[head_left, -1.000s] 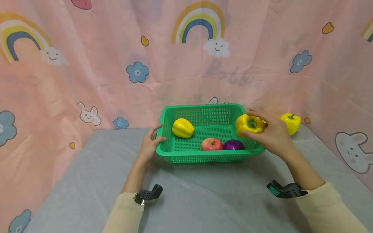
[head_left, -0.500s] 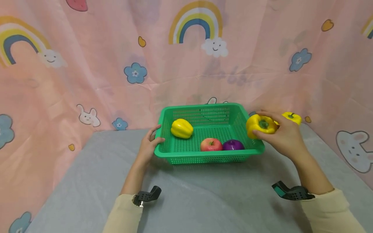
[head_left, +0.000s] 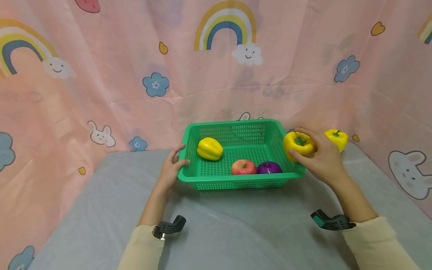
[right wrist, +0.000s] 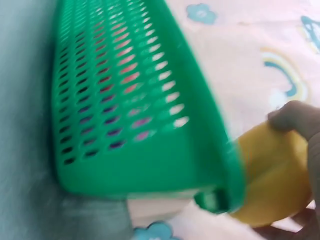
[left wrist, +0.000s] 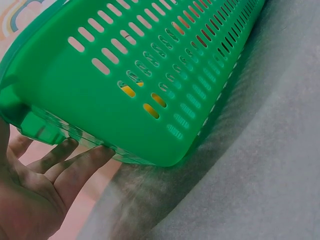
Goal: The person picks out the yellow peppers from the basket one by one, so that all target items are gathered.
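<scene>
Green slotted basket (head_left: 241, 179) on a grey surface (head_left: 236, 232), a yellow pepper (head_left: 210, 149) inside at left, a red apple (head_left: 243, 167) beside a round purple item (head_left: 269, 167) along the near wall, left hand (head_left: 171, 168) gripping the left rim, right hand (head_left: 322, 157) clamped on another pepper (head_left: 298, 145) at the right rim, a third pepper (head_left: 338, 140) outside.

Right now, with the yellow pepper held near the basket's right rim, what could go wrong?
The held yellow pepper overlaps the right rim of the green basket in the head view, so it might bump the rim or drop outside if released there.

Another yellow pepper stands outside, just behind the right hand; pulling back could knock it.

Only the left hand steadies the basket, so a bump on the right might turn it.
</scene>
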A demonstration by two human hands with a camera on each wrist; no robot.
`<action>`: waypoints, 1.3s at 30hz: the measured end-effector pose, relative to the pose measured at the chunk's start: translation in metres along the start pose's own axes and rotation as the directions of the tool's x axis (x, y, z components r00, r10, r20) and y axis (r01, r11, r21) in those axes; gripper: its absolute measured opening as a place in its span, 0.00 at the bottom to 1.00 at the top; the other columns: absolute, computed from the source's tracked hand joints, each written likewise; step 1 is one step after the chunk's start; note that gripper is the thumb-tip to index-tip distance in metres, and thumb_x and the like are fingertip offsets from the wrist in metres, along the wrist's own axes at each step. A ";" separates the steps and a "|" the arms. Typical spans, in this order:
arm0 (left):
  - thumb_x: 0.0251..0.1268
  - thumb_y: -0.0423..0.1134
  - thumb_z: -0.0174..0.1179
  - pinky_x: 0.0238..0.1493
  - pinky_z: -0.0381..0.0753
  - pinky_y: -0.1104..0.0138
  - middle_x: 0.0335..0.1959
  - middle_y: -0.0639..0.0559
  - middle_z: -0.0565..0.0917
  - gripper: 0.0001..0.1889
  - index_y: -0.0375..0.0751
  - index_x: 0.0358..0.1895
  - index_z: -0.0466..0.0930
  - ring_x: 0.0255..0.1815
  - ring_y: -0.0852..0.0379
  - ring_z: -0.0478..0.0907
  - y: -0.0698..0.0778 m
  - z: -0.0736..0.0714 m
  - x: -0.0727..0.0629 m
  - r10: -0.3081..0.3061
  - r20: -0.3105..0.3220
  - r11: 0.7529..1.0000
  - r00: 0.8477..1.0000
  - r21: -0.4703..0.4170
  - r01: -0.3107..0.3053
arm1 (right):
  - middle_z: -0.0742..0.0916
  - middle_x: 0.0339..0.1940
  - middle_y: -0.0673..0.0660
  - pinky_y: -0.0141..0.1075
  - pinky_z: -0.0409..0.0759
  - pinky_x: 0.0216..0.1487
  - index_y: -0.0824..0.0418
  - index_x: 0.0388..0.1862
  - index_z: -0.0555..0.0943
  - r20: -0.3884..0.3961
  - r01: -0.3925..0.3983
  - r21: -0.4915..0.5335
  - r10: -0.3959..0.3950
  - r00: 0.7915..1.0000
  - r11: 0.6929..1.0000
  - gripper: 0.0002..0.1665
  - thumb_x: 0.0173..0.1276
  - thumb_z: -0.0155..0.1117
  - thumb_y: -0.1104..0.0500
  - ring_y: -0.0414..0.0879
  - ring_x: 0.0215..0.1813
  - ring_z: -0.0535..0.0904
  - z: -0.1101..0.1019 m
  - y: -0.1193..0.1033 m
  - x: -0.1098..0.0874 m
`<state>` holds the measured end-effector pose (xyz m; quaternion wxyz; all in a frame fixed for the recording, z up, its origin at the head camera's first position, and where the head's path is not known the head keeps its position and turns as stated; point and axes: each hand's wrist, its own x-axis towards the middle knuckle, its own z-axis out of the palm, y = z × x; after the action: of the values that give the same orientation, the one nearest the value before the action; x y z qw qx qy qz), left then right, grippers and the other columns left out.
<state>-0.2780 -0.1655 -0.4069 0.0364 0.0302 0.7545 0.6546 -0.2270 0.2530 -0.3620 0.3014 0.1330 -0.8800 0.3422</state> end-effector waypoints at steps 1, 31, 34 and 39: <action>0.70 0.36 0.55 0.47 0.84 0.64 0.68 0.38 0.77 0.33 0.59 0.77 0.63 0.50 0.48 0.84 0.000 0.000 0.000 0.002 -0.001 1.000 1.000 0.002 -0.002 | 0.81 0.66 0.64 0.13 0.62 0.51 0.57 0.69 0.76 -0.016 0.015 -0.007 -0.015 1.000 1.000 0.39 0.57 0.77 0.61 0.61 0.58 0.76 0.002 0.002 -0.001; 0.71 0.37 0.55 0.45 0.83 0.68 0.69 0.39 0.76 0.33 0.60 0.77 0.62 0.52 0.46 0.83 -0.001 -0.001 0.002 -0.002 0.008 1.000 1.000 0.008 0.002 | 0.85 0.63 0.63 0.08 0.68 0.47 0.65 0.52 0.86 -0.259 0.083 -0.022 -0.086 0.962 0.996 0.29 0.47 0.81 0.72 0.13 0.60 0.70 -0.003 0.035 -0.004; 0.71 0.37 0.55 0.43 0.83 0.69 0.69 0.39 0.76 0.33 0.60 0.77 0.62 0.50 0.48 0.84 0.000 -0.001 0.001 -0.006 0.005 1.000 1.000 0.005 0.006 | 0.85 0.64 0.61 0.08 0.67 0.47 0.63 0.53 0.86 -0.256 0.051 -0.027 -0.056 0.965 0.998 0.29 0.50 0.81 0.69 0.12 0.59 0.69 -0.005 0.038 -0.004; 0.70 0.36 0.56 0.41 0.84 0.70 0.69 0.38 0.76 0.33 0.59 0.77 0.62 0.44 0.54 0.85 0.000 -0.001 0.001 -0.011 0.003 1.000 1.000 -0.010 0.011 | 0.85 0.63 0.63 0.08 0.67 0.45 0.65 0.53 0.86 -0.253 0.032 -0.030 -0.038 0.967 0.999 0.27 0.51 0.81 0.68 0.11 0.57 0.68 -0.004 0.046 -0.006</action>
<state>-0.2787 -0.1666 -0.4071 0.0414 0.0270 0.7514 0.6580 -0.2403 0.2895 -0.3875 0.4190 0.0997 -0.8361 0.3396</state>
